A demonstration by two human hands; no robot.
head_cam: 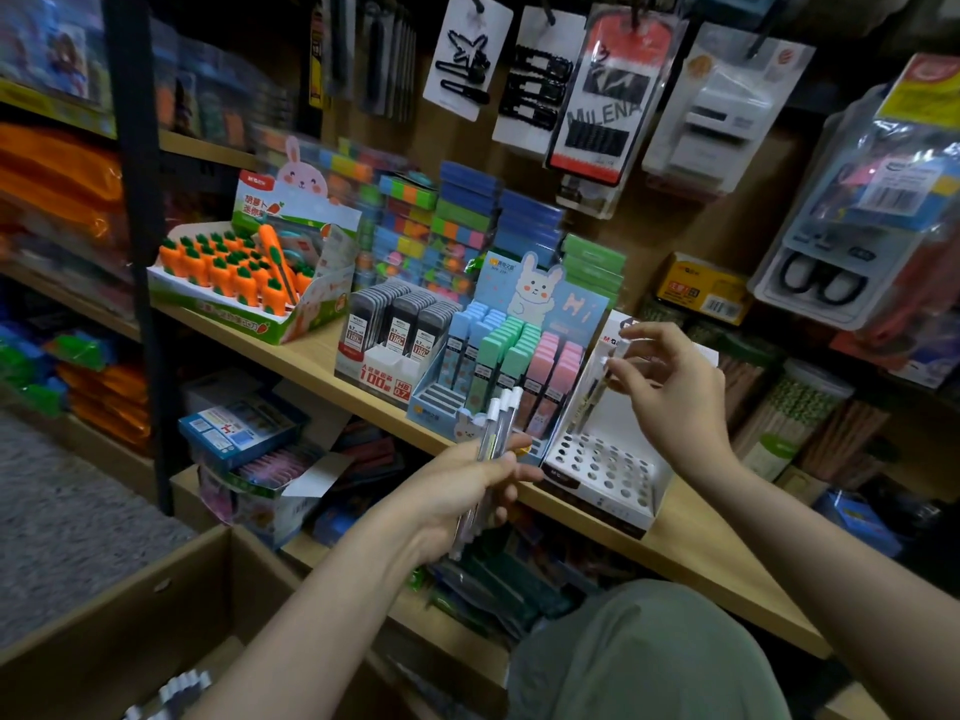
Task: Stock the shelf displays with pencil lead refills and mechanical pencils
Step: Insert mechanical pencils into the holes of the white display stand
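Left hand (467,485) gripping a bundle of pencils (496,433), tips up, in front of the shelf (691,537) edge. Right hand (670,387) pinching one pencil (597,387), tilted over the holed white stand (602,470) on the shelf. Lead boxes (400,324) to the stand's left.

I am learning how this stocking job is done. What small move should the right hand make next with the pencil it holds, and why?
Probably lower the mechanical pencil, tip first, into a free hole of the white display stand. The right hand pinches it near its white cap, tilted above the stand's perforated top, where most holes look empty. The left hand grips a bundle of pencils waiting beside the stand.
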